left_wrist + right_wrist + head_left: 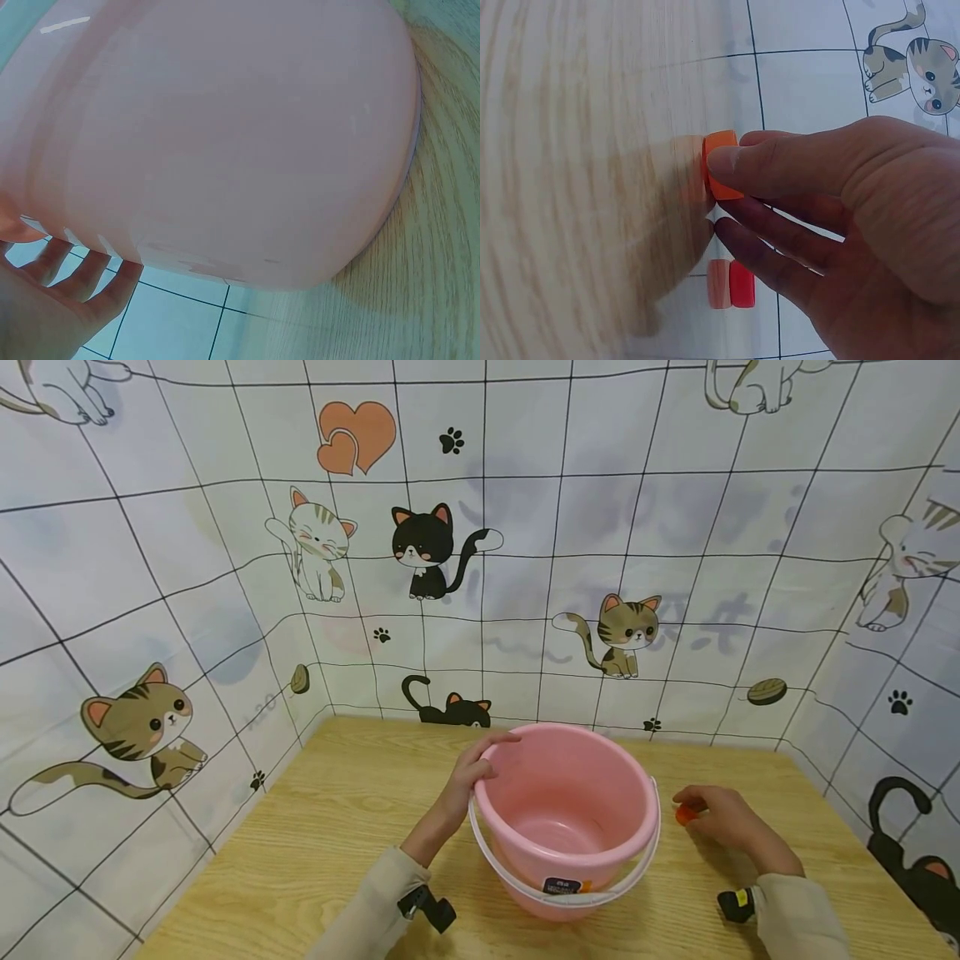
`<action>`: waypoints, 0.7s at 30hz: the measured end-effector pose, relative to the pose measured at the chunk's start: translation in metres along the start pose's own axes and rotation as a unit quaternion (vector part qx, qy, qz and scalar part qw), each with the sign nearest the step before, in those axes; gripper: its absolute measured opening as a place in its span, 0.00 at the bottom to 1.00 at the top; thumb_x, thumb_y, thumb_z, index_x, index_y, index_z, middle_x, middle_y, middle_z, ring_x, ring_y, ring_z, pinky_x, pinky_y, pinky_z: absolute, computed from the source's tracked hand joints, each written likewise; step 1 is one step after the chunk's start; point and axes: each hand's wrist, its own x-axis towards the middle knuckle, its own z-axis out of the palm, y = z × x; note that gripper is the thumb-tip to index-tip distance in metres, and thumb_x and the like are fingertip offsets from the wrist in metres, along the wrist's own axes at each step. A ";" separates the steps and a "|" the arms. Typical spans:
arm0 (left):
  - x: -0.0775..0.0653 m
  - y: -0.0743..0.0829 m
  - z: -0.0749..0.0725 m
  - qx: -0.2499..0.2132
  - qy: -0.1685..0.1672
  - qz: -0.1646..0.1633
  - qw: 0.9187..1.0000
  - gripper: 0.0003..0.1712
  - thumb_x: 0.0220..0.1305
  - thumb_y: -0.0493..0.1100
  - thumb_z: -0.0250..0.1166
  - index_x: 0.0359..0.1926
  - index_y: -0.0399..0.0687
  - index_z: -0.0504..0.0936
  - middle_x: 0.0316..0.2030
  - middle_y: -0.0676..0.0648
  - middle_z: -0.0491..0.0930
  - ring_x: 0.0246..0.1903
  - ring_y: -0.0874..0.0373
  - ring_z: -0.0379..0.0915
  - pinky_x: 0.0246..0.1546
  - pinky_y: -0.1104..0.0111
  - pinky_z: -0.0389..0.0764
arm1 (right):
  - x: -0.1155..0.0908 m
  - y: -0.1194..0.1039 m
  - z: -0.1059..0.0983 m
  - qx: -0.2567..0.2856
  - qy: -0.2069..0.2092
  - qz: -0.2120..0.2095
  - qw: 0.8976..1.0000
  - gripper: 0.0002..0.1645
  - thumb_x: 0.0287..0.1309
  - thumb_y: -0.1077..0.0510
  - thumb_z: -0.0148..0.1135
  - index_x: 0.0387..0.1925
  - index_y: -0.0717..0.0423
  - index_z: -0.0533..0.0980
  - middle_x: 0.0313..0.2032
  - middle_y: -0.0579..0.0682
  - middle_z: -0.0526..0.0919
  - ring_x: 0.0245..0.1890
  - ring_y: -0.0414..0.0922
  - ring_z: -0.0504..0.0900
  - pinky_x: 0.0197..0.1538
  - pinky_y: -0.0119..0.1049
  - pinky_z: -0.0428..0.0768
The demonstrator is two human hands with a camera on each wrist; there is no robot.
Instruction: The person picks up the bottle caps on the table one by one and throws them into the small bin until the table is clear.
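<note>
A pink plastic bucket [562,856] with a white handle stands upright on the wooden table, its mouth facing up. My left hand [463,781] grips its rim at the left side; in the left wrist view the bucket's wall [247,150] fills most of the picture, with the fingers at its edge. To the right of the bucket, my right hand [723,817] pinches a small orange block-like piece [726,165] between thumb and fingers, low at the table surface. Beyond those fingers a small red piece [742,283] sits on the table; in the head view I cannot make it out.
The light wood table [337,843] runs back to a wall sheet [510,635] printed with cats and grid lines, which also stands at both sides. The white bucket handle [577,900] hangs down across the bucket's near side.
</note>
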 end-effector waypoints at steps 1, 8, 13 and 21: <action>0.000 0.000 0.000 0.000 0.000 0.000 1.000 0.36 0.55 0.40 0.49 0.68 0.48 0.76 0.67 0.38 0.73 0.46 0.40 0.79 0.39 0.59 0.85 | 0.000 0.000 0.000 0.000 -0.001 0.000 1.000 0.21 0.49 0.67 0.70 0.48 0.66 0.82 0.43 0.57 0.87 0.43 0.53 0.84 0.45 0.46 0.84; 0.001 0.000 0.000 0.006 0.003 -0.003 1.000 0.36 0.54 0.40 0.48 0.67 0.50 0.76 0.68 0.41 0.72 0.53 0.42 0.76 0.45 0.62 0.83 | 0.001 0.003 -0.001 0.005 -0.006 0.007 1.000 0.22 0.49 0.66 0.70 0.49 0.65 0.82 0.43 0.57 0.88 0.43 0.53 0.85 0.41 0.38 0.82; 0.001 -0.001 0.000 0.007 0.004 -0.002 1.000 0.36 0.54 0.40 0.48 0.67 0.50 0.77 0.68 0.41 0.72 0.53 0.42 0.76 0.45 0.62 0.83 | 0.001 0.001 -0.003 0.004 -0.007 0.010 1.000 0.21 0.52 0.66 0.70 0.50 0.65 0.83 0.44 0.58 0.88 0.44 0.54 0.85 0.43 0.42 0.83; 0.001 -0.001 0.000 0.003 0.003 0.000 1.000 0.36 0.54 0.40 0.48 0.67 0.49 0.77 0.67 0.40 0.73 0.53 0.42 0.77 0.45 0.62 0.83 | 0.001 -0.005 -0.007 0.002 -0.009 0.027 1.000 0.23 0.50 0.66 0.69 0.50 0.67 0.82 0.44 0.58 0.88 0.44 0.53 0.85 0.44 0.45 0.83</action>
